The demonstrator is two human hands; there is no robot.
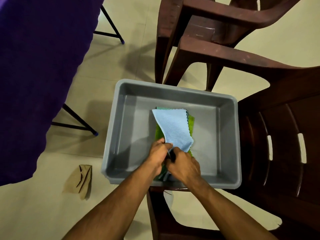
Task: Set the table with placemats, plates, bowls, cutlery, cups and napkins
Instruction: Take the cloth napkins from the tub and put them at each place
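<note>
The light blue napkin (174, 129) is being pinched by both the left hand (158, 157) and right hand (184, 166) at six o'clock in the grey tub (121, 129); the green cloths (191, 122) beneath may get dragged along.

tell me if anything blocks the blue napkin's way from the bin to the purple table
Nothing visible does. The blue napkin, gripped by both hands, lifts out of the open grey bin; only bare floor separates it from the purple table.

Chair seat (174, 188): I saw it carrying the grey tub (223, 146).
Floor (121, 196): I noted a crumpled brown paper bag (78, 181) and chair legs on it.
Tabletop (38, 75): purple-covered, at my left.
</note>
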